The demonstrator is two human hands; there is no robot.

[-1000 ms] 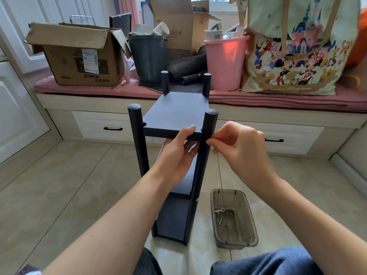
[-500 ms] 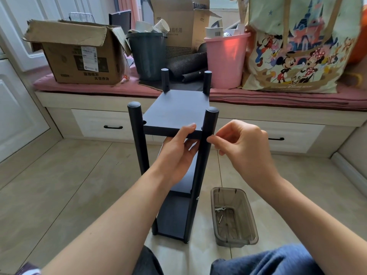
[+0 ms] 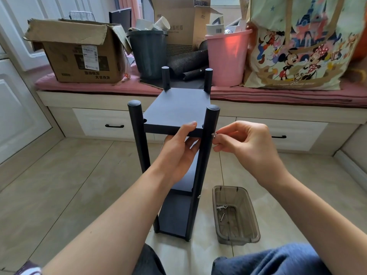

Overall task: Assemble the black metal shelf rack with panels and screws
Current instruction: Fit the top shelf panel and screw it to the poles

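Black metal makes up the shelf rack (image 3: 178, 155), which is stood upright on the tiled floor (image 3: 59, 185) between the person's knees, in front of a window bench (image 3: 278, 96). Four round posts with capped tops are seen, and flat dark panels are fitted between them: a top panel (image 3: 178, 110) near the post tops, a middle one largely hidden by the left forearm, and a bottom panel (image 3: 174, 213) close to the floor. A small silver screw head is seen on the near right post low down, level with the middle panel.

The front edge of the top panel is held by the left hand (image 3: 178, 153): the thumb is laid on the upper face, and the fingers are curled underneath. Just to the right, the near right post (image 3: 208, 147) is met by the right hand (image 3: 246, 147), whose thumb and forefinger are pinched on a small silver screw (image 3: 214, 135) at the post's outer side, level with the top panel; the other fingers are curled loosely.

On the floor to the right of the rack a smoky translucent plastic tray (image 3: 236, 233) is set, with a few loose screws and a small wrench lying in it.
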